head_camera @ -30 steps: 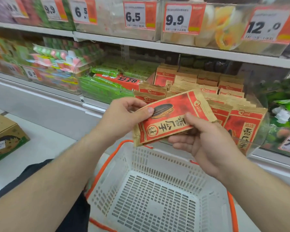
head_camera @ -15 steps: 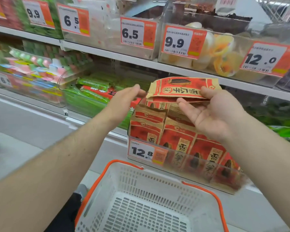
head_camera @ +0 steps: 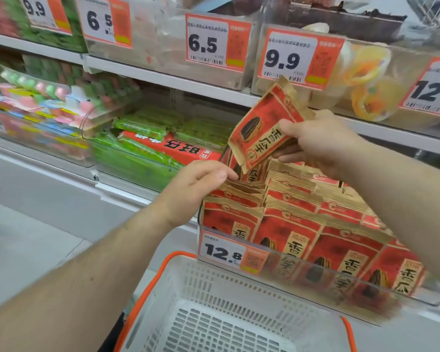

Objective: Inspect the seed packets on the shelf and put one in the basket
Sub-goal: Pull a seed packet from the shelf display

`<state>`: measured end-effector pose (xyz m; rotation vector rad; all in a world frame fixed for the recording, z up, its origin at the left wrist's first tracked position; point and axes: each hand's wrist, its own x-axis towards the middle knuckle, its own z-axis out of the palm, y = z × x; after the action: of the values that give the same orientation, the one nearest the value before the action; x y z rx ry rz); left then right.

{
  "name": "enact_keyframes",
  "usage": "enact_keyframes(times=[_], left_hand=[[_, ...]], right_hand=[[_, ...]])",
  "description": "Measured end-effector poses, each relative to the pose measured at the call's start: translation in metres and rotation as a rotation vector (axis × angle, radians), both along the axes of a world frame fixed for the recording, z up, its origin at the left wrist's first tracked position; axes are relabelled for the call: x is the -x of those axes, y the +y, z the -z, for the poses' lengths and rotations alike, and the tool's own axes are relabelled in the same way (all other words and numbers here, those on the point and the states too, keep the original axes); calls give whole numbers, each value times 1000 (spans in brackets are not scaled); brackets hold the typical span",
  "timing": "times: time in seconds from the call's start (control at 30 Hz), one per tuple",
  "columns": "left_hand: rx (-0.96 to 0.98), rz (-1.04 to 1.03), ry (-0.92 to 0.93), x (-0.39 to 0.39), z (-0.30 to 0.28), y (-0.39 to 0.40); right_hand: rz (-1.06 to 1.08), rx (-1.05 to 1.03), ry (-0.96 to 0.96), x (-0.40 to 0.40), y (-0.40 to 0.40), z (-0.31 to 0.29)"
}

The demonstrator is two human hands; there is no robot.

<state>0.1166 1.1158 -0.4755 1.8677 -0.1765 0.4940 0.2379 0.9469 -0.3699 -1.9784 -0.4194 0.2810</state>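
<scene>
- Seed packet (head_camera: 262,125) is what I track: red and gold, tilted, held up above the stocked rows, not over the basket.
- Nearest me, the white basket (head_camera: 239,288) with orange handles sits below the shelf edge; I see nothing in the part that shows.
- Just beyond it, the clear bin (head_camera: 302,265) with the 12.8 price tag (head_camera: 222,251) holds upright rows of the same packets.
- My left hand (head_camera: 201,185) has let go of the packet it shared a second ago; its curled fingers now dig between packet tops at the bin's left rear, though I cannot tell if they pinch one.
- My right hand (head_camera: 318,141) grips the seed packet alone, thumb on the printed face, fingers behind.
- Farther back, green packs (head_camera: 137,153) lie in the neighbouring bin, and the upper shelf carries the 6.5 and 9.9 tags.
- My reading: inspection has moved on to comparing stock, so the drop into the basket is still ahead.
</scene>
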Motion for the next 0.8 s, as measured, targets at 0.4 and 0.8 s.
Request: enact_keyframes(times=[0.4,0.8], left_hand=[[108,-63,-58,-4,10,-6],[82,-138,-56,-8,17,-5]], right_hand=[[-185,454,-227,-20,5,14],[-63,843,-708,-41,40,41]])
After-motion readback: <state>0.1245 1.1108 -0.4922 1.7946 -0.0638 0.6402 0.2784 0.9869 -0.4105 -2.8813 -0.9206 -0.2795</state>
